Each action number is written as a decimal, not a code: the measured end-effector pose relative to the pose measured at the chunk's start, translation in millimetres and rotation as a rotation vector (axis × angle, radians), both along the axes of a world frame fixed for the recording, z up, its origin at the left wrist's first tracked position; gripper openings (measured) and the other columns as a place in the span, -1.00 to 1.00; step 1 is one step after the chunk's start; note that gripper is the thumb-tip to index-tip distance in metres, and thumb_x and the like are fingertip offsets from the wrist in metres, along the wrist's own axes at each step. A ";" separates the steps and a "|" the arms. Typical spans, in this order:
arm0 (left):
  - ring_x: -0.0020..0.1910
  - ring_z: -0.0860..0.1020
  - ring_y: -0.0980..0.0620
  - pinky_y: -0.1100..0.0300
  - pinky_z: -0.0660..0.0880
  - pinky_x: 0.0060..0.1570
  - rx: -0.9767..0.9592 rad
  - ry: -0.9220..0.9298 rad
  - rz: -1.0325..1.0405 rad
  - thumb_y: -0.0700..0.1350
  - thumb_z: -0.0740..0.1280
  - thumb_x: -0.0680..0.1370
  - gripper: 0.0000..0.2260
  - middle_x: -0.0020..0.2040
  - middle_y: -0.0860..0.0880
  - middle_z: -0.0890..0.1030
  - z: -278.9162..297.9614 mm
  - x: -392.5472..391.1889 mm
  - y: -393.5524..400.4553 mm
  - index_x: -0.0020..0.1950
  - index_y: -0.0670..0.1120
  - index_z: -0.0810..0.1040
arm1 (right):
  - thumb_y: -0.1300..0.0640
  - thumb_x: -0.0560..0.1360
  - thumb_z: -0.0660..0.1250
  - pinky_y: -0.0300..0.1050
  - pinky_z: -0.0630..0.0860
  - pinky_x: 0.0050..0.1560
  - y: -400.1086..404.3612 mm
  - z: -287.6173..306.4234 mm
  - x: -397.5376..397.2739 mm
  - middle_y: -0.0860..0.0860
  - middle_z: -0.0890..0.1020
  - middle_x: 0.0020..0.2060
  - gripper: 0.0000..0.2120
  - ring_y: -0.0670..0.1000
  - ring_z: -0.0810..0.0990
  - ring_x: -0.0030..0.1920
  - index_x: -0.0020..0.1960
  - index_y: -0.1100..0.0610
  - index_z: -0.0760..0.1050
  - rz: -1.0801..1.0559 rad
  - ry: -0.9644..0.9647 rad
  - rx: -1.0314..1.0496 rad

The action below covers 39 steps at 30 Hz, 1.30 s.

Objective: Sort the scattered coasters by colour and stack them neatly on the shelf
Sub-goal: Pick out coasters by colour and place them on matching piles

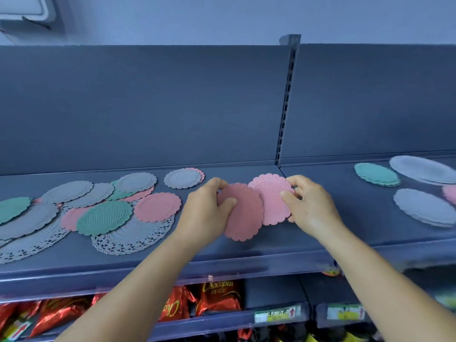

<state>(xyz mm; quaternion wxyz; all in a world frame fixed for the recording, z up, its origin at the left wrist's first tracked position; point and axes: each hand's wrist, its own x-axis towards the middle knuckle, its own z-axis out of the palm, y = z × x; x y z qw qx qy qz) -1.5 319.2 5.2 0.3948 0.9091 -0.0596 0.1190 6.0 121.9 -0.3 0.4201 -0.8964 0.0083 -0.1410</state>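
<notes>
My left hand (209, 211) grips a pink coaster (243, 213) by its left edge, tilted above the shelf (222, 250). My right hand (308, 206) pinches a second, lighter pink coaster (270, 197) at its right edge, overlapping the first. To the left lies a scattered heap of grey, pink and green coasters (103, 215) on lacy grey doilies (128, 240). A grey coaster over a pink one (182, 178) sits behind the heap. On the right section lie a green stack (376, 174) and two grey stacks (424, 206).
The shelf has a raised front lip (172, 275) and a dark back panel with a slotted upright (285, 107) dividing two sections. A pink coaster (450, 193) shows at the far right edge. Red snack bags (217, 299) fill the lower shelf.
</notes>
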 end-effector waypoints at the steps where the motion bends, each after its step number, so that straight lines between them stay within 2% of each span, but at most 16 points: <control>1: -0.33 0.46 0.18 0.31 0.34 -0.38 -0.004 0.002 -0.020 -0.07 0.30 0.53 -0.87 -0.27 0.10 0.53 1.5 1.6 -10.3 0.07 0.03 0.48 | 0.13 0.53 0.22 -0.01 0.56 -0.12 -11.1 1.1 -2.6 0.01 0.66 -0.17 -0.90 0.11 0.64 -0.22 -0.01 -0.03 0.46 -0.021 -0.006 0.001; 7: -0.29 0.53 0.12 0.30 0.34 -0.44 -0.020 0.020 -0.131 -0.07 0.27 0.55 -0.94 -0.22 0.10 0.57 8.2 11.9 -81.1 0.01 0.07 0.46 | 0.16 0.52 0.20 0.06 0.58 -0.10 -83.7 2.3 -12.9 0.06 0.67 -0.17 -0.87 0.16 0.64 -0.22 0.00 -0.02 0.48 -0.132 -0.023 0.024; 11: -0.25 0.56 0.08 0.31 0.36 -0.41 -0.052 0.016 -0.176 -0.08 0.28 0.55 -0.95 -0.20 0.07 0.60 10.1 20.2 -140.2 -0.02 0.06 0.47 | 0.16 0.51 0.21 0.13 0.60 -0.10 -140.0 1.0 -9.7 0.07 0.67 -0.19 -0.87 0.17 0.62 -0.21 -0.01 -0.02 0.48 -0.153 -0.029 0.035; 12: -0.25 0.56 0.09 0.31 0.37 -0.39 -0.064 0.020 -0.182 -0.08 0.28 0.55 -0.96 -0.20 0.07 0.60 10.1 22.9 -155.8 -0.02 0.06 0.47 | 0.16 0.51 0.21 0.12 0.60 -0.09 -155.1 1.6 -7.4 0.07 0.66 -0.19 -0.87 0.17 0.62 -0.19 -0.02 -0.03 0.47 -0.157 -0.034 0.044; 15: -0.28 0.54 0.12 0.33 0.37 -0.38 -0.088 0.035 -0.209 -0.08 0.29 0.55 -0.96 -0.20 0.08 0.59 10.5 32.0 -206.5 -0.02 0.05 0.48 | 0.14 0.52 0.21 -0.19 0.59 -0.06 -205.1 4.8 -0.9 0.01 0.66 -0.16 -0.85 0.12 0.62 -0.15 0.02 -0.04 0.49 -0.195 -0.042 0.027; 18: -0.23 0.58 0.06 0.29 0.42 -0.35 -0.112 0.056 -0.236 -0.06 0.29 0.55 -0.98 -0.17 0.07 0.61 13.6 42.8 -257.3 -0.04 0.07 0.48 | 0.14 0.51 0.21 0.07 0.60 -0.08 -257.6 9.4 3.4 -0.05 0.65 -0.20 -0.83 0.06 0.58 -0.20 0.04 -0.06 0.50 -0.224 -0.085 0.027; 20: -0.19 0.60 0.02 0.25 0.47 -0.31 -0.121 0.062 -0.249 -0.06 0.30 0.54 -0.97 -0.15 0.06 0.63 16.1 50.1 -289.4 -0.07 0.08 0.48 | 0.18 0.52 0.20 0.00 0.56 -0.15 -293.8 11.0 7.0 0.02 0.65 -0.23 -0.81 0.08 0.55 -0.24 0.06 -0.01 0.52 -0.250 -0.103 0.007; 23: -0.19 0.61 0.00 0.20 0.52 -0.26 -0.127 0.067 -0.259 -0.06 0.30 0.54 -0.98 -0.15 0.04 0.63 17.2 59.9 -333.3 -0.06 0.07 0.48 | 0.19 0.53 0.20 -0.13 0.40 -0.23 -348.2 10.9 11.8 0.04 0.66 -0.16 -0.77 0.11 0.56 -0.15 0.13 0.03 0.54 -0.321 -0.091 -0.021; 27: -0.21 0.60 -0.02 0.22 0.49 -0.27 -0.129 0.090 -0.263 -0.06 0.30 0.54 -0.96 -0.12 0.01 0.62 14.5 69.6 -382.6 -0.02 0.05 0.48 | 0.18 0.52 0.23 -0.16 0.36 -0.14 -408.3 4.5 19.1 0.06 0.68 -0.12 -0.78 0.11 0.56 -0.10 0.14 0.08 0.54 -0.390 -0.047 -0.018; 31: -0.34 0.55 0.03 0.25 0.47 -0.35 -0.114 0.121 -0.283 -0.09 0.30 0.55 -0.94 -0.20 -0.01 0.61 12.9 78.1 -418.4 0.00 -0.02 0.48 | 0.17 0.51 0.25 -0.16 0.38 -0.15 -441.2 -4.2 28.3 0.03 0.63 -0.23 -0.81 0.11 0.57 -0.09 0.11 0.09 0.52 -0.402 0.027 -0.020; 35: -0.32 0.53 0.02 0.18 0.49 -0.26 -0.091 0.138 -0.302 -0.08 0.30 0.55 -0.94 -0.20 0.00 0.61 12.9 86.9 -441.6 -0.01 -0.02 0.48 | 0.13 0.49 0.30 -0.11 0.43 -0.04 -452.7 -16.2 37.3 0.04 0.63 -0.07 -0.76 0.10 0.55 -0.03 0.16 0.08 0.52 -0.394 0.114 -0.177; 39: -0.29 0.53 -0.04 0.04 0.55 -0.15 -0.114 0.170 -0.327 -0.06 0.32 0.53 -0.95 -0.17 -0.06 0.62 9.7 96.0 -462.5 -0.05 -0.01 0.48 | 0.05 0.45 0.37 -0.10 0.42 0.02 -458.0 -24.2 40.6 0.04 0.57 0.00 -0.70 0.11 0.55 0.01 0.17 0.04 0.53 -0.399 0.160 -0.294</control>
